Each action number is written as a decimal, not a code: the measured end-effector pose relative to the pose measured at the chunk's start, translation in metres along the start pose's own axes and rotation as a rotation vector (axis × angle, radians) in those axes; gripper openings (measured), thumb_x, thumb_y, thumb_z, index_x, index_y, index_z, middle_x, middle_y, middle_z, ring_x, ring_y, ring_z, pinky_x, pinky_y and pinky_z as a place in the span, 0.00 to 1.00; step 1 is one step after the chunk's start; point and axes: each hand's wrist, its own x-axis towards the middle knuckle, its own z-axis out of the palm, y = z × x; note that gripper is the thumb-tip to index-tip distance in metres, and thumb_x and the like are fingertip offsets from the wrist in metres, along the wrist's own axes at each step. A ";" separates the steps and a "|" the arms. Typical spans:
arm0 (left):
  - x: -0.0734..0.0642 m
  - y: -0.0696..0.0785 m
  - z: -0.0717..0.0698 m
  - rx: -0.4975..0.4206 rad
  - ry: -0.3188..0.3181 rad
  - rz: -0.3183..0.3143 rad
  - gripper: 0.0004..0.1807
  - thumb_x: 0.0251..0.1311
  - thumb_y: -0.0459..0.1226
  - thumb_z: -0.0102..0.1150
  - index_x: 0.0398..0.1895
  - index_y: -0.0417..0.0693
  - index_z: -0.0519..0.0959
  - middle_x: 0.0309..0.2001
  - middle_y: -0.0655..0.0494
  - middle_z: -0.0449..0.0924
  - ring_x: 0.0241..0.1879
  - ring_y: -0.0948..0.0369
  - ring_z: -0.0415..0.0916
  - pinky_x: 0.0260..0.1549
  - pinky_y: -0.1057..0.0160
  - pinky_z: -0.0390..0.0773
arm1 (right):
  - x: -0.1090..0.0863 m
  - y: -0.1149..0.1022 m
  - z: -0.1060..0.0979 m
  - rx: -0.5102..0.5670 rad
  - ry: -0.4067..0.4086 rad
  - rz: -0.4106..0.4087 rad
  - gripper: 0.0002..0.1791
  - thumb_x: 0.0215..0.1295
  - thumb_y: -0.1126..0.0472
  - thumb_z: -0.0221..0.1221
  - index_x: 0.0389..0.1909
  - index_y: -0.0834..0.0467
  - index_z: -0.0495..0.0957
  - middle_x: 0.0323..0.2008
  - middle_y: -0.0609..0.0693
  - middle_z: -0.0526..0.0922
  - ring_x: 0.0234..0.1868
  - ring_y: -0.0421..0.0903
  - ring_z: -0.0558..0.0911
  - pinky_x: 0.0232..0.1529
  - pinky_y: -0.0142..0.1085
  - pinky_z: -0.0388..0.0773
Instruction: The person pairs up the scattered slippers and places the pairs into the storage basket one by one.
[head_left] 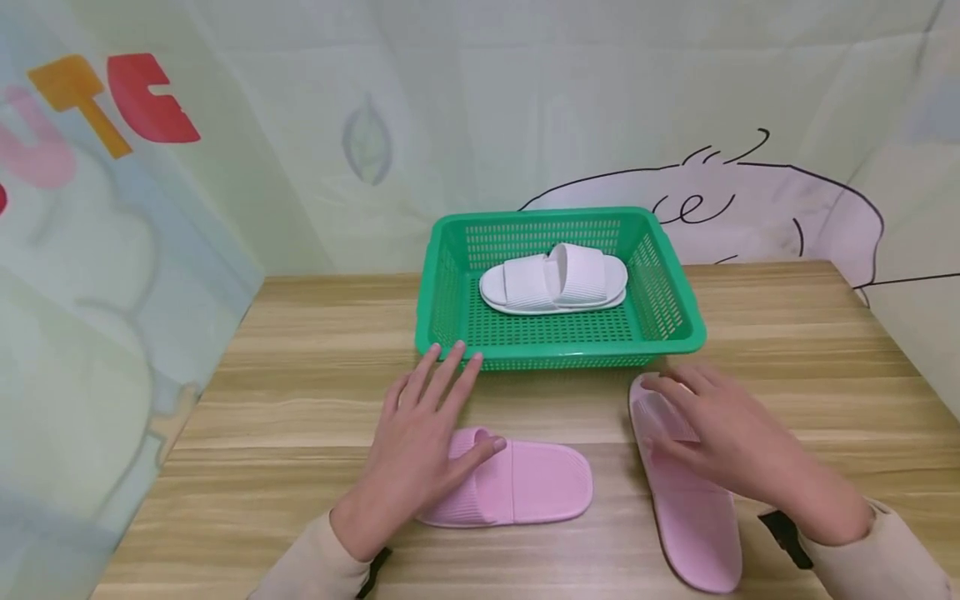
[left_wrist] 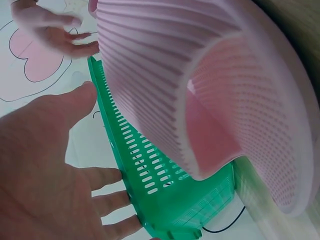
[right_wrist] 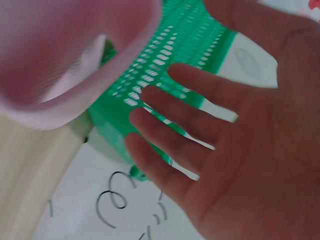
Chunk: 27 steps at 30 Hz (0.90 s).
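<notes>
One pink slipper (head_left: 551, 481) lies sideways on the table, its strap end towards the left. Over that strap is my left hand (head_left: 423, 446), its fingers spread, fingertips by the basket's front edge. A second pink slipper (head_left: 697, 533) points away from me on the right. My right hand (head_left: 731, 433) hovers over its strap, partly covering it. In the right wrist view the fingers (right_wrist: 185, 125) are extended and grip nothing. Inside the green basket (head_left: 558, 357), two white slippers (head_left: 525, 283) lie together, one overlapping the other.
The wood-grain table (head_left: 322, 333) carries everything, with the basket near its back edge. A printed curtain (head_left: 300, 125) with cartoon drawings and letters hangs behind and along the left side.
</notes>
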 end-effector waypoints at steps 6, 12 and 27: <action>0.001 0.000 -0.001 0.007 -0.023 -0.009 0.53 0.63 0.66 0.65 0.85 0.52 0.58 0.84 0.49 0.57 0.83 0.44 0.50 0.74 0.36 0.62 | -0.010 0.020 0.009 0.018 -0.095 -0.013 0.36 0.62 0.49 0.76 0.67 0.60 0.79 0.61 0.61 0.82 0.62 0.64 0.81 0.60 0.65 0.77; 0.001 0.001 -0.002 0.003 -0.016 -0.012 0.53 0.64 0.64 0.66 0.85 0.53 0.58 0.84 0.49 0.57 0.83 0.44 0.50 0.73 0.35 0.62 | -0.011 0.031 0.012 0.056 -0.116 -0.004 0.33 0.66 0.46 0.72 0.66 0.60 0.79 0.62 0.60 0.83 0.63 0.65 0.81 0.61 0.64 0.78; 0.001 0.001 -0.003 0.014 -0.016 -0.011 0.52 0.64 0.65 0.65 0.85 0.53 0.59 0.84 0.49 0.56 0.83 0.44 0.51 0.73 0.35 0.63 | -0.015 0.030 0.006 0.075 -0.095 0.209 0.32 0.65 0.41 0.72 0.61 0.59 0.84 0.52 0.59 0.87 0.41 0.49 0.85 0.39 0.50 0.85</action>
